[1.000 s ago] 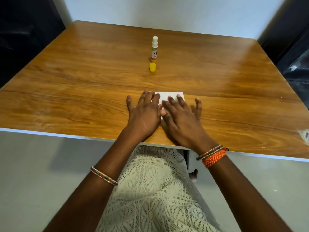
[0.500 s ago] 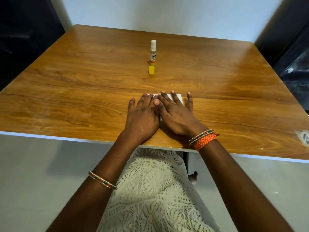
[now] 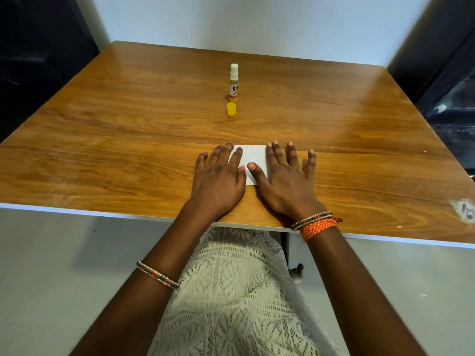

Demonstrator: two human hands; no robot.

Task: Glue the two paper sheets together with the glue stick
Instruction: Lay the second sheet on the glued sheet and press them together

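A wooden table [image 3: 128, 140] with a pale front edge stands against a light wall, with dark shapes at either side of the room and a grey floor below. Near its front edge lies the white paper [image 3: 253, 160], flat on the wood; whether it is one sheet or two stacked cannot be told. The left hand [image 3: 218, 176] and the right hand [image 3: 282, 181] press on it with straight, spread fingers, gripping nothing. Well beyond them the glue stick [image 3: 233, 83] stands upright and uncapped, its yellow cap [image 3: 231, 109] just in front of it.
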